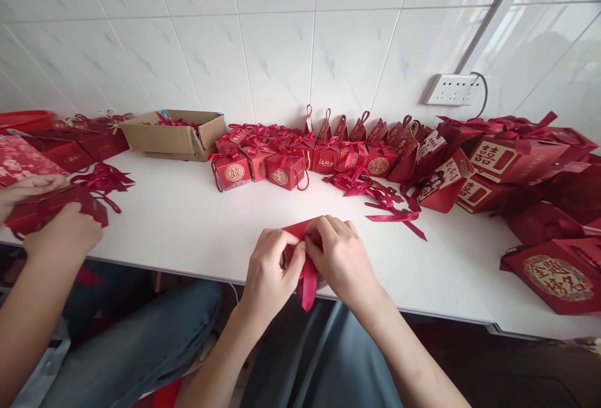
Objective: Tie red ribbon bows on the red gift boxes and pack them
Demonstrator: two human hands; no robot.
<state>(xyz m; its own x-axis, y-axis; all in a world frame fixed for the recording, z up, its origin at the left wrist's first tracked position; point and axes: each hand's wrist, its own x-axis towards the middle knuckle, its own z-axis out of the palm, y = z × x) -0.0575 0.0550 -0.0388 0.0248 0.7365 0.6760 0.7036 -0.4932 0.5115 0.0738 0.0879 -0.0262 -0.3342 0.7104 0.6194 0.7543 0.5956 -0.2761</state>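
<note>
A small red gift box [293,229] rests at the front edge of the white table, mostly covered by my two hands. Over its top runs a dark red ribbon [308,286], one end hanging down toward me. My left hand [275,264] pinches the ribbon between thumb and forefinger. Fingertips of my right hand [335,248] meet the left ones there, also closed on the ribbon. Whether a knot lies beneath the fingers is hidden.
Several finished red boxes [235,172] stand along the wall, beside a cardboard carton [176,136]. Loose ribbons [394,211] lie right of centre. Larger red boxes [558,276] are stacked at right. At left, a co-worker's hands [66,233] hold another box. A power strip [453,90] hangs on the wall.
</note>
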